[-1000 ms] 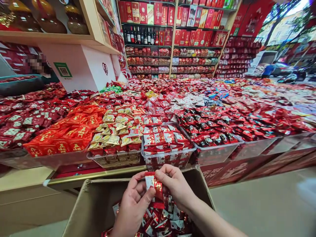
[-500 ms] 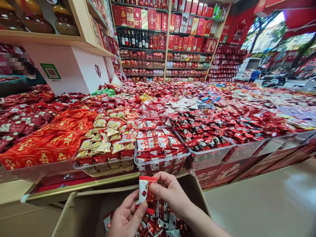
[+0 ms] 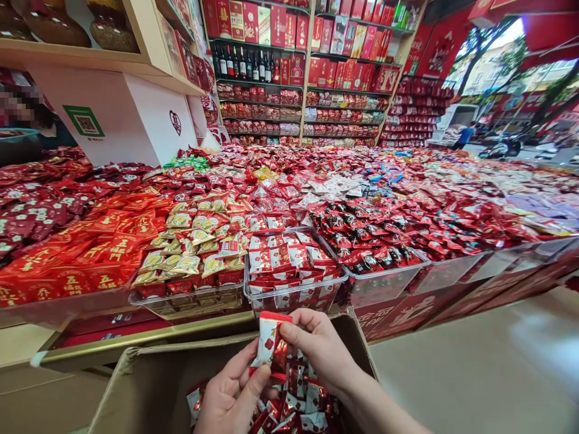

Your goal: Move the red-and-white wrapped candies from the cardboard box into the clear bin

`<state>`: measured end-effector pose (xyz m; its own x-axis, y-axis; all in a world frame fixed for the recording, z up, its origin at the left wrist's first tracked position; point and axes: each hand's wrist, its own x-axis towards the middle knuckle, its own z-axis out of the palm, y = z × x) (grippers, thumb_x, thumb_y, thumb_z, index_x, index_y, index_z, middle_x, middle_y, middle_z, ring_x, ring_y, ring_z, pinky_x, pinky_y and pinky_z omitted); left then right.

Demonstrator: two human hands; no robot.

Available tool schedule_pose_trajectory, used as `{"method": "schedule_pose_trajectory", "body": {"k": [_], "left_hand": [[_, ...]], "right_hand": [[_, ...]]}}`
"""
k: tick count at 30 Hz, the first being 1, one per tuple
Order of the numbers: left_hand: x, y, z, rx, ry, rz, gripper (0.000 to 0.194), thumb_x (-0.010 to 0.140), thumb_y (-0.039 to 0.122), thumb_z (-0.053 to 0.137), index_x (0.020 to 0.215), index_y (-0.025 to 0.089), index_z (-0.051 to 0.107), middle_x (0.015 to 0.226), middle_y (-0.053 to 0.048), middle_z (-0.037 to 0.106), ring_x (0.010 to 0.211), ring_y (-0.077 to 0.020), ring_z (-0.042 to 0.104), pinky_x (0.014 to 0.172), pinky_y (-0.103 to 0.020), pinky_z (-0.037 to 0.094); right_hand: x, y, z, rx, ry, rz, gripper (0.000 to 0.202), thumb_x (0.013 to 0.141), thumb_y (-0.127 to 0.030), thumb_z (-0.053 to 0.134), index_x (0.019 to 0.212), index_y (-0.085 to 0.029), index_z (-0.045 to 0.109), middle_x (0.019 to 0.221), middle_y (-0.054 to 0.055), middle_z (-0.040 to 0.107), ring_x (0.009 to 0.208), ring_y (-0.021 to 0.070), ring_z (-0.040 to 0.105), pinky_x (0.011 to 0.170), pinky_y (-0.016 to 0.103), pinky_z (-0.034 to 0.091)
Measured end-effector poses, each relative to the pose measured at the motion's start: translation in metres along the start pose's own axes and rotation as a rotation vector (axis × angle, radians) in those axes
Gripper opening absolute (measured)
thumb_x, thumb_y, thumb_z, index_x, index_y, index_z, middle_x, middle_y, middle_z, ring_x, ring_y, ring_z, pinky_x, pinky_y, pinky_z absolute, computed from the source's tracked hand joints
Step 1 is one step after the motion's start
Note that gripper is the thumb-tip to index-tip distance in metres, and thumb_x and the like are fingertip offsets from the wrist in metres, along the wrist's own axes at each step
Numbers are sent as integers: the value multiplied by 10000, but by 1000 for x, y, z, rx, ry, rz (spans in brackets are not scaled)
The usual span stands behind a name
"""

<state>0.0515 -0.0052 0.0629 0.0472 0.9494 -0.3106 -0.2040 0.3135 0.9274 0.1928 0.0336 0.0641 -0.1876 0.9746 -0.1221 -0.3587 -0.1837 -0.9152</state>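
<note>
White and red, one packet [image 3: 271,343] is held up between both hands, above the open box [image 3: 158,378] and just this side of the clear tray [image 3: 296,290]. The left hand [image 3: 235,389] has its thumb pressed on the packet's lower end, with fingers behind it, closed on the wrapper. The right hand [image 3: 323,346] pinches the upper right edge between thumb and bent forefinger, its other fingers curled in. Both grips are closed to the packet's thickness.

As far as it shows, the red top end looks whole and no tear is visible; the lower end is partly hidden by the left thumb. The packet is in neither the box nor the tray. Similar loose packets [image 3: 301,395] lie jumbled in the box; how deep they go cannot be told. Stacked packets [image 3: 280,258] stand in fairly neat rows in the tray, heaped to its rim, so that part looks largely done, while those in the box remain unordered.
</note>
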Motion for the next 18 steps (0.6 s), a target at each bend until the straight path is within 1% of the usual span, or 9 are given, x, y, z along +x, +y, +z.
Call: {"method": "schedule_pose_trajectory", "body": {"k": [4, 6, 8, 10, 12, 13, 14, 16, 18], "left_hand": [[-1, 6, 6, -47, 21, 0, 500, 587, 371, 702, 1040, 185, 598, 729, -18, 717, 554, -139, 594, 552, -210, 492], [0, 4, 7, -61, 37, 8, 484, 600, 369, 692, 1037, 181, 601, 739, -20, 718, 584, -148, 606, 557, -208, 490], [3, 1, 4, -47, 31, -5, 463, 604, 361, 691, 1017, 167, 611, 756, -27, 719, 613, -155, 613, 548, -206, 489], [5, -3, 1, -52, 42, -15, 452, 601, 361, 692, 1001, 163, 615, 787, -34, 719, 645, -171, 625, 552, -220, 496], [7, -4, 0, -91, 62, -20, 437, 588, 358, 700, 973, 167, 623, 822, -42, 719, 720, -205, 640, 598, -249, 511], [7, -5, 1, -116, 66, -21, 422, 580, 356, 705, 952, 171, 628, 831, -44, 719, 759, -220, 641, 628, -263, 514], [6, -5, 2, -138, 59, -26, 406, 575, 355, 709, 931, 176, 631, 828, -44, 719, 788, -230, 640, 664, -279, 513], [2, -3, 4, -155, 27, -43, 389, 566, 350, 715, 907, 186, 630, 791, -40, 723, 801, -239, 640, 715, -307, 502], [-2, -2, 6, -157, -1, -51, 407, 562, 357, 718, 924, 200, 618, 770, -37, 724, 809, -243, 638, 740, -319, 491]], "right_hand": [[4, 1, -1, -54, -12, -2, 307, 620, -399, 660, 609, -133, 507, 506, -39, 475, 452, 49, 368, 440, 182, 292], [3, 3, -1, -119, -4, -32, 280, 649, -387, 638, 676, -138, 512, 530, -36, 479, 466, 59, 389, 449, 187, 321], [-2, 4, -2, -297, 57, -200, 241, 694, -342, 607, 813, -152, 517, 635, -6, 525, 538, 85, 446, 500, 208, 376], [-10, 4, -3, -598, 69, -504, 259, 717, -283, 591, 936, -173, 507, 818, 46, 555, 691, 123, 496, 604, 237, 421], [-18, 2, -4, -927, -41, -788, 285, 725, -249, 582, 992, -186, 506, 963, 84, 546, 823, 156, 496, 694, 264, 430], [-21, 1, -4, -1070, -112, -885, 273, 732, -238, 570, 994, -185, 511, 978, 89, 552, 831, 164, 495, 696, 268, 432], [-24, 0, -4, -1195, -168, -951, 245, 747, -228, 547, 986, -182, 518, 970, 88, 567, 808, 164, 498, 677, 268, 435], [-27, -2, -5, -1380, -216, -1031, 154, 788, -198, 480, 929, -171, 536, 929, 80, 600, 723, 152, 497, 616, 262, 433], [-30, -5, -6, -1446, -225, -1084, 125, 813, -159, 427, 847, -164, 547, 917, 75, 620, 672, 140, 494, 576, 255, 425]]}}
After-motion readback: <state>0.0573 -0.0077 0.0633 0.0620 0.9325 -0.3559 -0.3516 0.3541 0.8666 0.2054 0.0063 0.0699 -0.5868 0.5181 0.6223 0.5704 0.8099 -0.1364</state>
